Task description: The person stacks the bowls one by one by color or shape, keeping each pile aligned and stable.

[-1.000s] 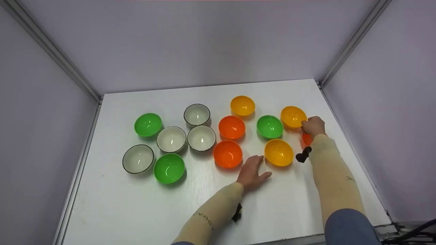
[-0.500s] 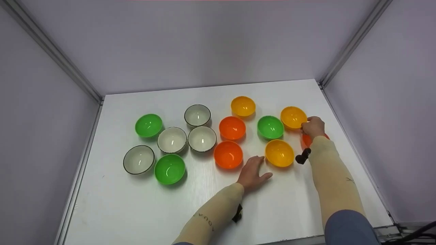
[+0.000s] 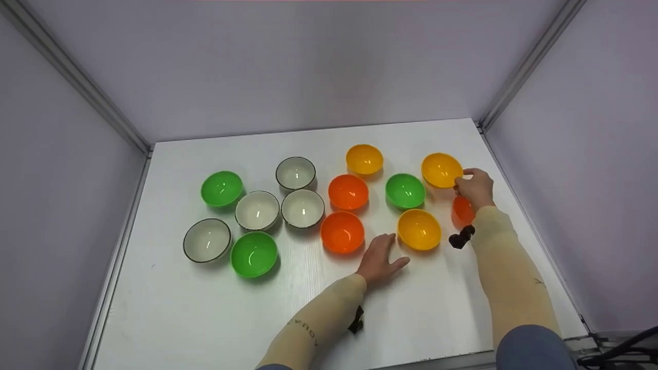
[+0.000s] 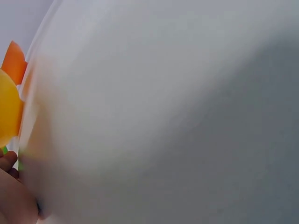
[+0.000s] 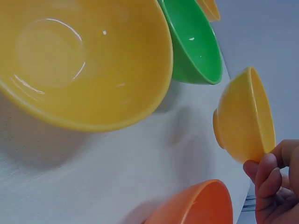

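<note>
My right hand (image 3: 475, 188) pinches the right rim of a yellow bowl (image 3: 441, 170) between thumb and fingers. In the right wrist view this yellow bowl (image 5: 243, 116) hangs above the white tabletop, its foot apart from its shadow. Just below that hand stands an orange bowl (image 3: 462, 211), partly hidden by the wrist. My left hand (image 3: 379, 262) rests low over the table with fingers extended and thumb spread. Its fingertips lie between a nearer yellow bowl (image 3: 419, 229) and an orange bowl (image 3: 342, 233). A green bowl (image 3: 405, 191) sits left of the held bowl.
Another orange bowl (image 3: 348, 192) and a yellow bowl (image 3: 364, 160) stand at centre back. Several white dark-rimmed bowls (image 3: 257, 210) and two green bowls (image 3: 254, 255) fill the left half. Grey walls (image 3: 329, 67) enclose the table (image 3: 169, 313) at the back and sides.
My right hand has raised the yellow bowl a little, showing more of the orange bowl below it. The left hand stays in place.
</note>
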`<state>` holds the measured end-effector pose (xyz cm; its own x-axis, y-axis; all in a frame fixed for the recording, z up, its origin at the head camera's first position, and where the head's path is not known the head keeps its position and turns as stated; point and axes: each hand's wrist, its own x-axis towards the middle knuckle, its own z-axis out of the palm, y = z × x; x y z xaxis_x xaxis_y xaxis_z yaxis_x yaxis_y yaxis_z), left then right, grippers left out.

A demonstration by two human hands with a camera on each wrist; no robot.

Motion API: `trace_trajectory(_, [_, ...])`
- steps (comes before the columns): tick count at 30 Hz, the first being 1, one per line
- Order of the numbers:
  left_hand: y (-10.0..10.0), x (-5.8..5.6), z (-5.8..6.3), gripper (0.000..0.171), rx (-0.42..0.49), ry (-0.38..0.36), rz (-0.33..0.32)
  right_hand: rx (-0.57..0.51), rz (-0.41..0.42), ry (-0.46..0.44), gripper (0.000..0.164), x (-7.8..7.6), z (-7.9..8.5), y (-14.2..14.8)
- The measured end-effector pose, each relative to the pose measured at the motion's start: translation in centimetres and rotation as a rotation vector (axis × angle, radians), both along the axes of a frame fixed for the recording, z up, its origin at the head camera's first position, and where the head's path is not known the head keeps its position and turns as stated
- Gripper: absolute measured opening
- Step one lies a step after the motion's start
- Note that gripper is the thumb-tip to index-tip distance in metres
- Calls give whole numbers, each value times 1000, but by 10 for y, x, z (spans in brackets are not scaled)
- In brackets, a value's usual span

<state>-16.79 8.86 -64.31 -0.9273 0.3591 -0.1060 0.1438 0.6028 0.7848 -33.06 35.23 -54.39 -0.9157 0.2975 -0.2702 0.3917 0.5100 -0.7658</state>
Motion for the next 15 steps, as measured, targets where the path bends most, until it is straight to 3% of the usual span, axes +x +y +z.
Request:
trace_trajectory(4, [0, 1, 8, 78, 36, -60, 30, -23, 8, 22, 49, 4, 11, -2])
trace_trajectory(7, [3, 1, 15, 80, 51, -60, 59, -20, 30, 54, 46, 11, 18, -2])
trace_trajectory(15, [10, 8, 38, 82, 52, 60, 137, 141, 171, 173, 38, 36, 27, -8])
